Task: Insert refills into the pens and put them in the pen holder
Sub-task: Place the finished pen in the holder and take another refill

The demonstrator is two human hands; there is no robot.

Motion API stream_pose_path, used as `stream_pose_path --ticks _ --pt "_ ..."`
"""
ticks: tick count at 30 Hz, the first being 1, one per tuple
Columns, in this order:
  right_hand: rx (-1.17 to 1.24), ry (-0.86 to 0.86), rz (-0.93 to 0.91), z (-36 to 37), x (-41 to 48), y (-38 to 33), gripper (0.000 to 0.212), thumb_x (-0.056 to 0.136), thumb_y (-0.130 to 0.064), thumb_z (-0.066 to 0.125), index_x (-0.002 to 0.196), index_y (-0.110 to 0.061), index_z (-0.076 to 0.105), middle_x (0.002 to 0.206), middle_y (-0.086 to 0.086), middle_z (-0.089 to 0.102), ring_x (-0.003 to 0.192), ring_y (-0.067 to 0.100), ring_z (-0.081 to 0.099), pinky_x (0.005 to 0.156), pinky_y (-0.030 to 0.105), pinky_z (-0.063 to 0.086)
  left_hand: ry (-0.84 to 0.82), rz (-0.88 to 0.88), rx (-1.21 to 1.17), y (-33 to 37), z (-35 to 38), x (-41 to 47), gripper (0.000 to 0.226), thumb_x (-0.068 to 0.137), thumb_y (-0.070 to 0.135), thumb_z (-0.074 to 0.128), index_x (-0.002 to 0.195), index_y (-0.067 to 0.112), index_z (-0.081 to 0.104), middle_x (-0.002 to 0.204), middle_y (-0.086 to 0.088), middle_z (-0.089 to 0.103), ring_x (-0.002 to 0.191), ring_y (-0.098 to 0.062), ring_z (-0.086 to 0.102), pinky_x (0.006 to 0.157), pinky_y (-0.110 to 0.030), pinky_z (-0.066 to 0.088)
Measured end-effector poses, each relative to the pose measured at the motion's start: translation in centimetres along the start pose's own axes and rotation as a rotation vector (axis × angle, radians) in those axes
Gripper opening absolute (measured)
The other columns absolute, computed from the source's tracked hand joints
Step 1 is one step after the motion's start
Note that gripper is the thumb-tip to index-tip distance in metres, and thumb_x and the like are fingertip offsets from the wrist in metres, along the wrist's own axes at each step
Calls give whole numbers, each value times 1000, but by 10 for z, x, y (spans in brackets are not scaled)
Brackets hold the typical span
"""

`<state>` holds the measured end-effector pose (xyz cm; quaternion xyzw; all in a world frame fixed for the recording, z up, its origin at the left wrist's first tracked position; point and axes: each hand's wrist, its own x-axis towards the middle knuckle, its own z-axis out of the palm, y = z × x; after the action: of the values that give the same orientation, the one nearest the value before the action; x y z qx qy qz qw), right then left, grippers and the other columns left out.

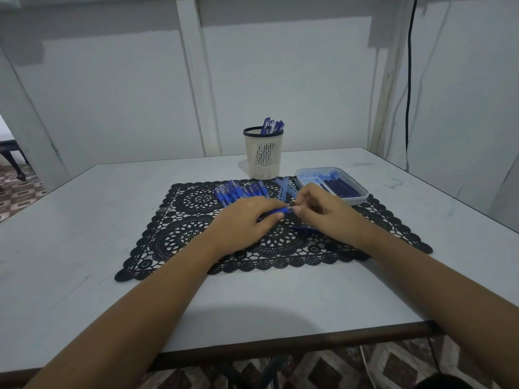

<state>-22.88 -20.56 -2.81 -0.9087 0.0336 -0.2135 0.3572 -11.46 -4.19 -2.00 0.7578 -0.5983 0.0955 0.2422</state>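
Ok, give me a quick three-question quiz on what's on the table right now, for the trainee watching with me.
1. True or false: the pen holder is empty.
2. Pick one: seen from the camera, the tray lies A) left of the holder, B) right of the holder, C) between the two forearms.
3. Fill in: the left hand and right hand meet on one blue ___ above the black lace mat.

Key
1. False: pens stick out of its top.
2. B.
3. pen; the left hand's fingers curl round it, and the right hand pinches its end.
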Motion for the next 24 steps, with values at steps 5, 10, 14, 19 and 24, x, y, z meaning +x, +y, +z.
stream_pose_path --ticks 5,10,14,19,24 --pt "-61 16 -8 0 1 -2 17 92 -32 50 78 -24 57 65 -9 54 61 3 46 62 22 37 -14 -15 19 -2 0 0 30 94 32 47 121 24 58 106 4 65 95 -11 57 84 -35 47" --pt "-36 18 -28 -1 2 0 8 90 -30 55 87 -23 58 68 -8 55 60 3 45 59 18 37 -15 -14 32 -5 1 1 31 94 34 46 121 25 58 105 4 65 96 -11 57 84 -36 47" --pt "-50 6 -42 -2 2 1 7 89 -23 57 84 -21 60 71 -5 59 65 7 49 64 25 40 19 11 85 -6 5 1 36 93 41 42 119 25 60 94 7 62 87 -10 55 75 -35 49" --pt "-46 21 -45 -3 2 0 11 91 -21 54 83 -18 59 63 -10 52 57 0 43 55 15 33 112 41 166 -2 7 3 47 89 50 32 113 25 64 83 5 60 79 -9 52 57 -31 48" --pt "-109 45 -67 -5 3 -1 9 89 -28 56 87 -21 62 69 -10 55 61 1 46 60 16 37 93 -5 152 -2 4 1 30 94 38 46 117 26 61 92 8 59 80 -1 43 63 -24 43"
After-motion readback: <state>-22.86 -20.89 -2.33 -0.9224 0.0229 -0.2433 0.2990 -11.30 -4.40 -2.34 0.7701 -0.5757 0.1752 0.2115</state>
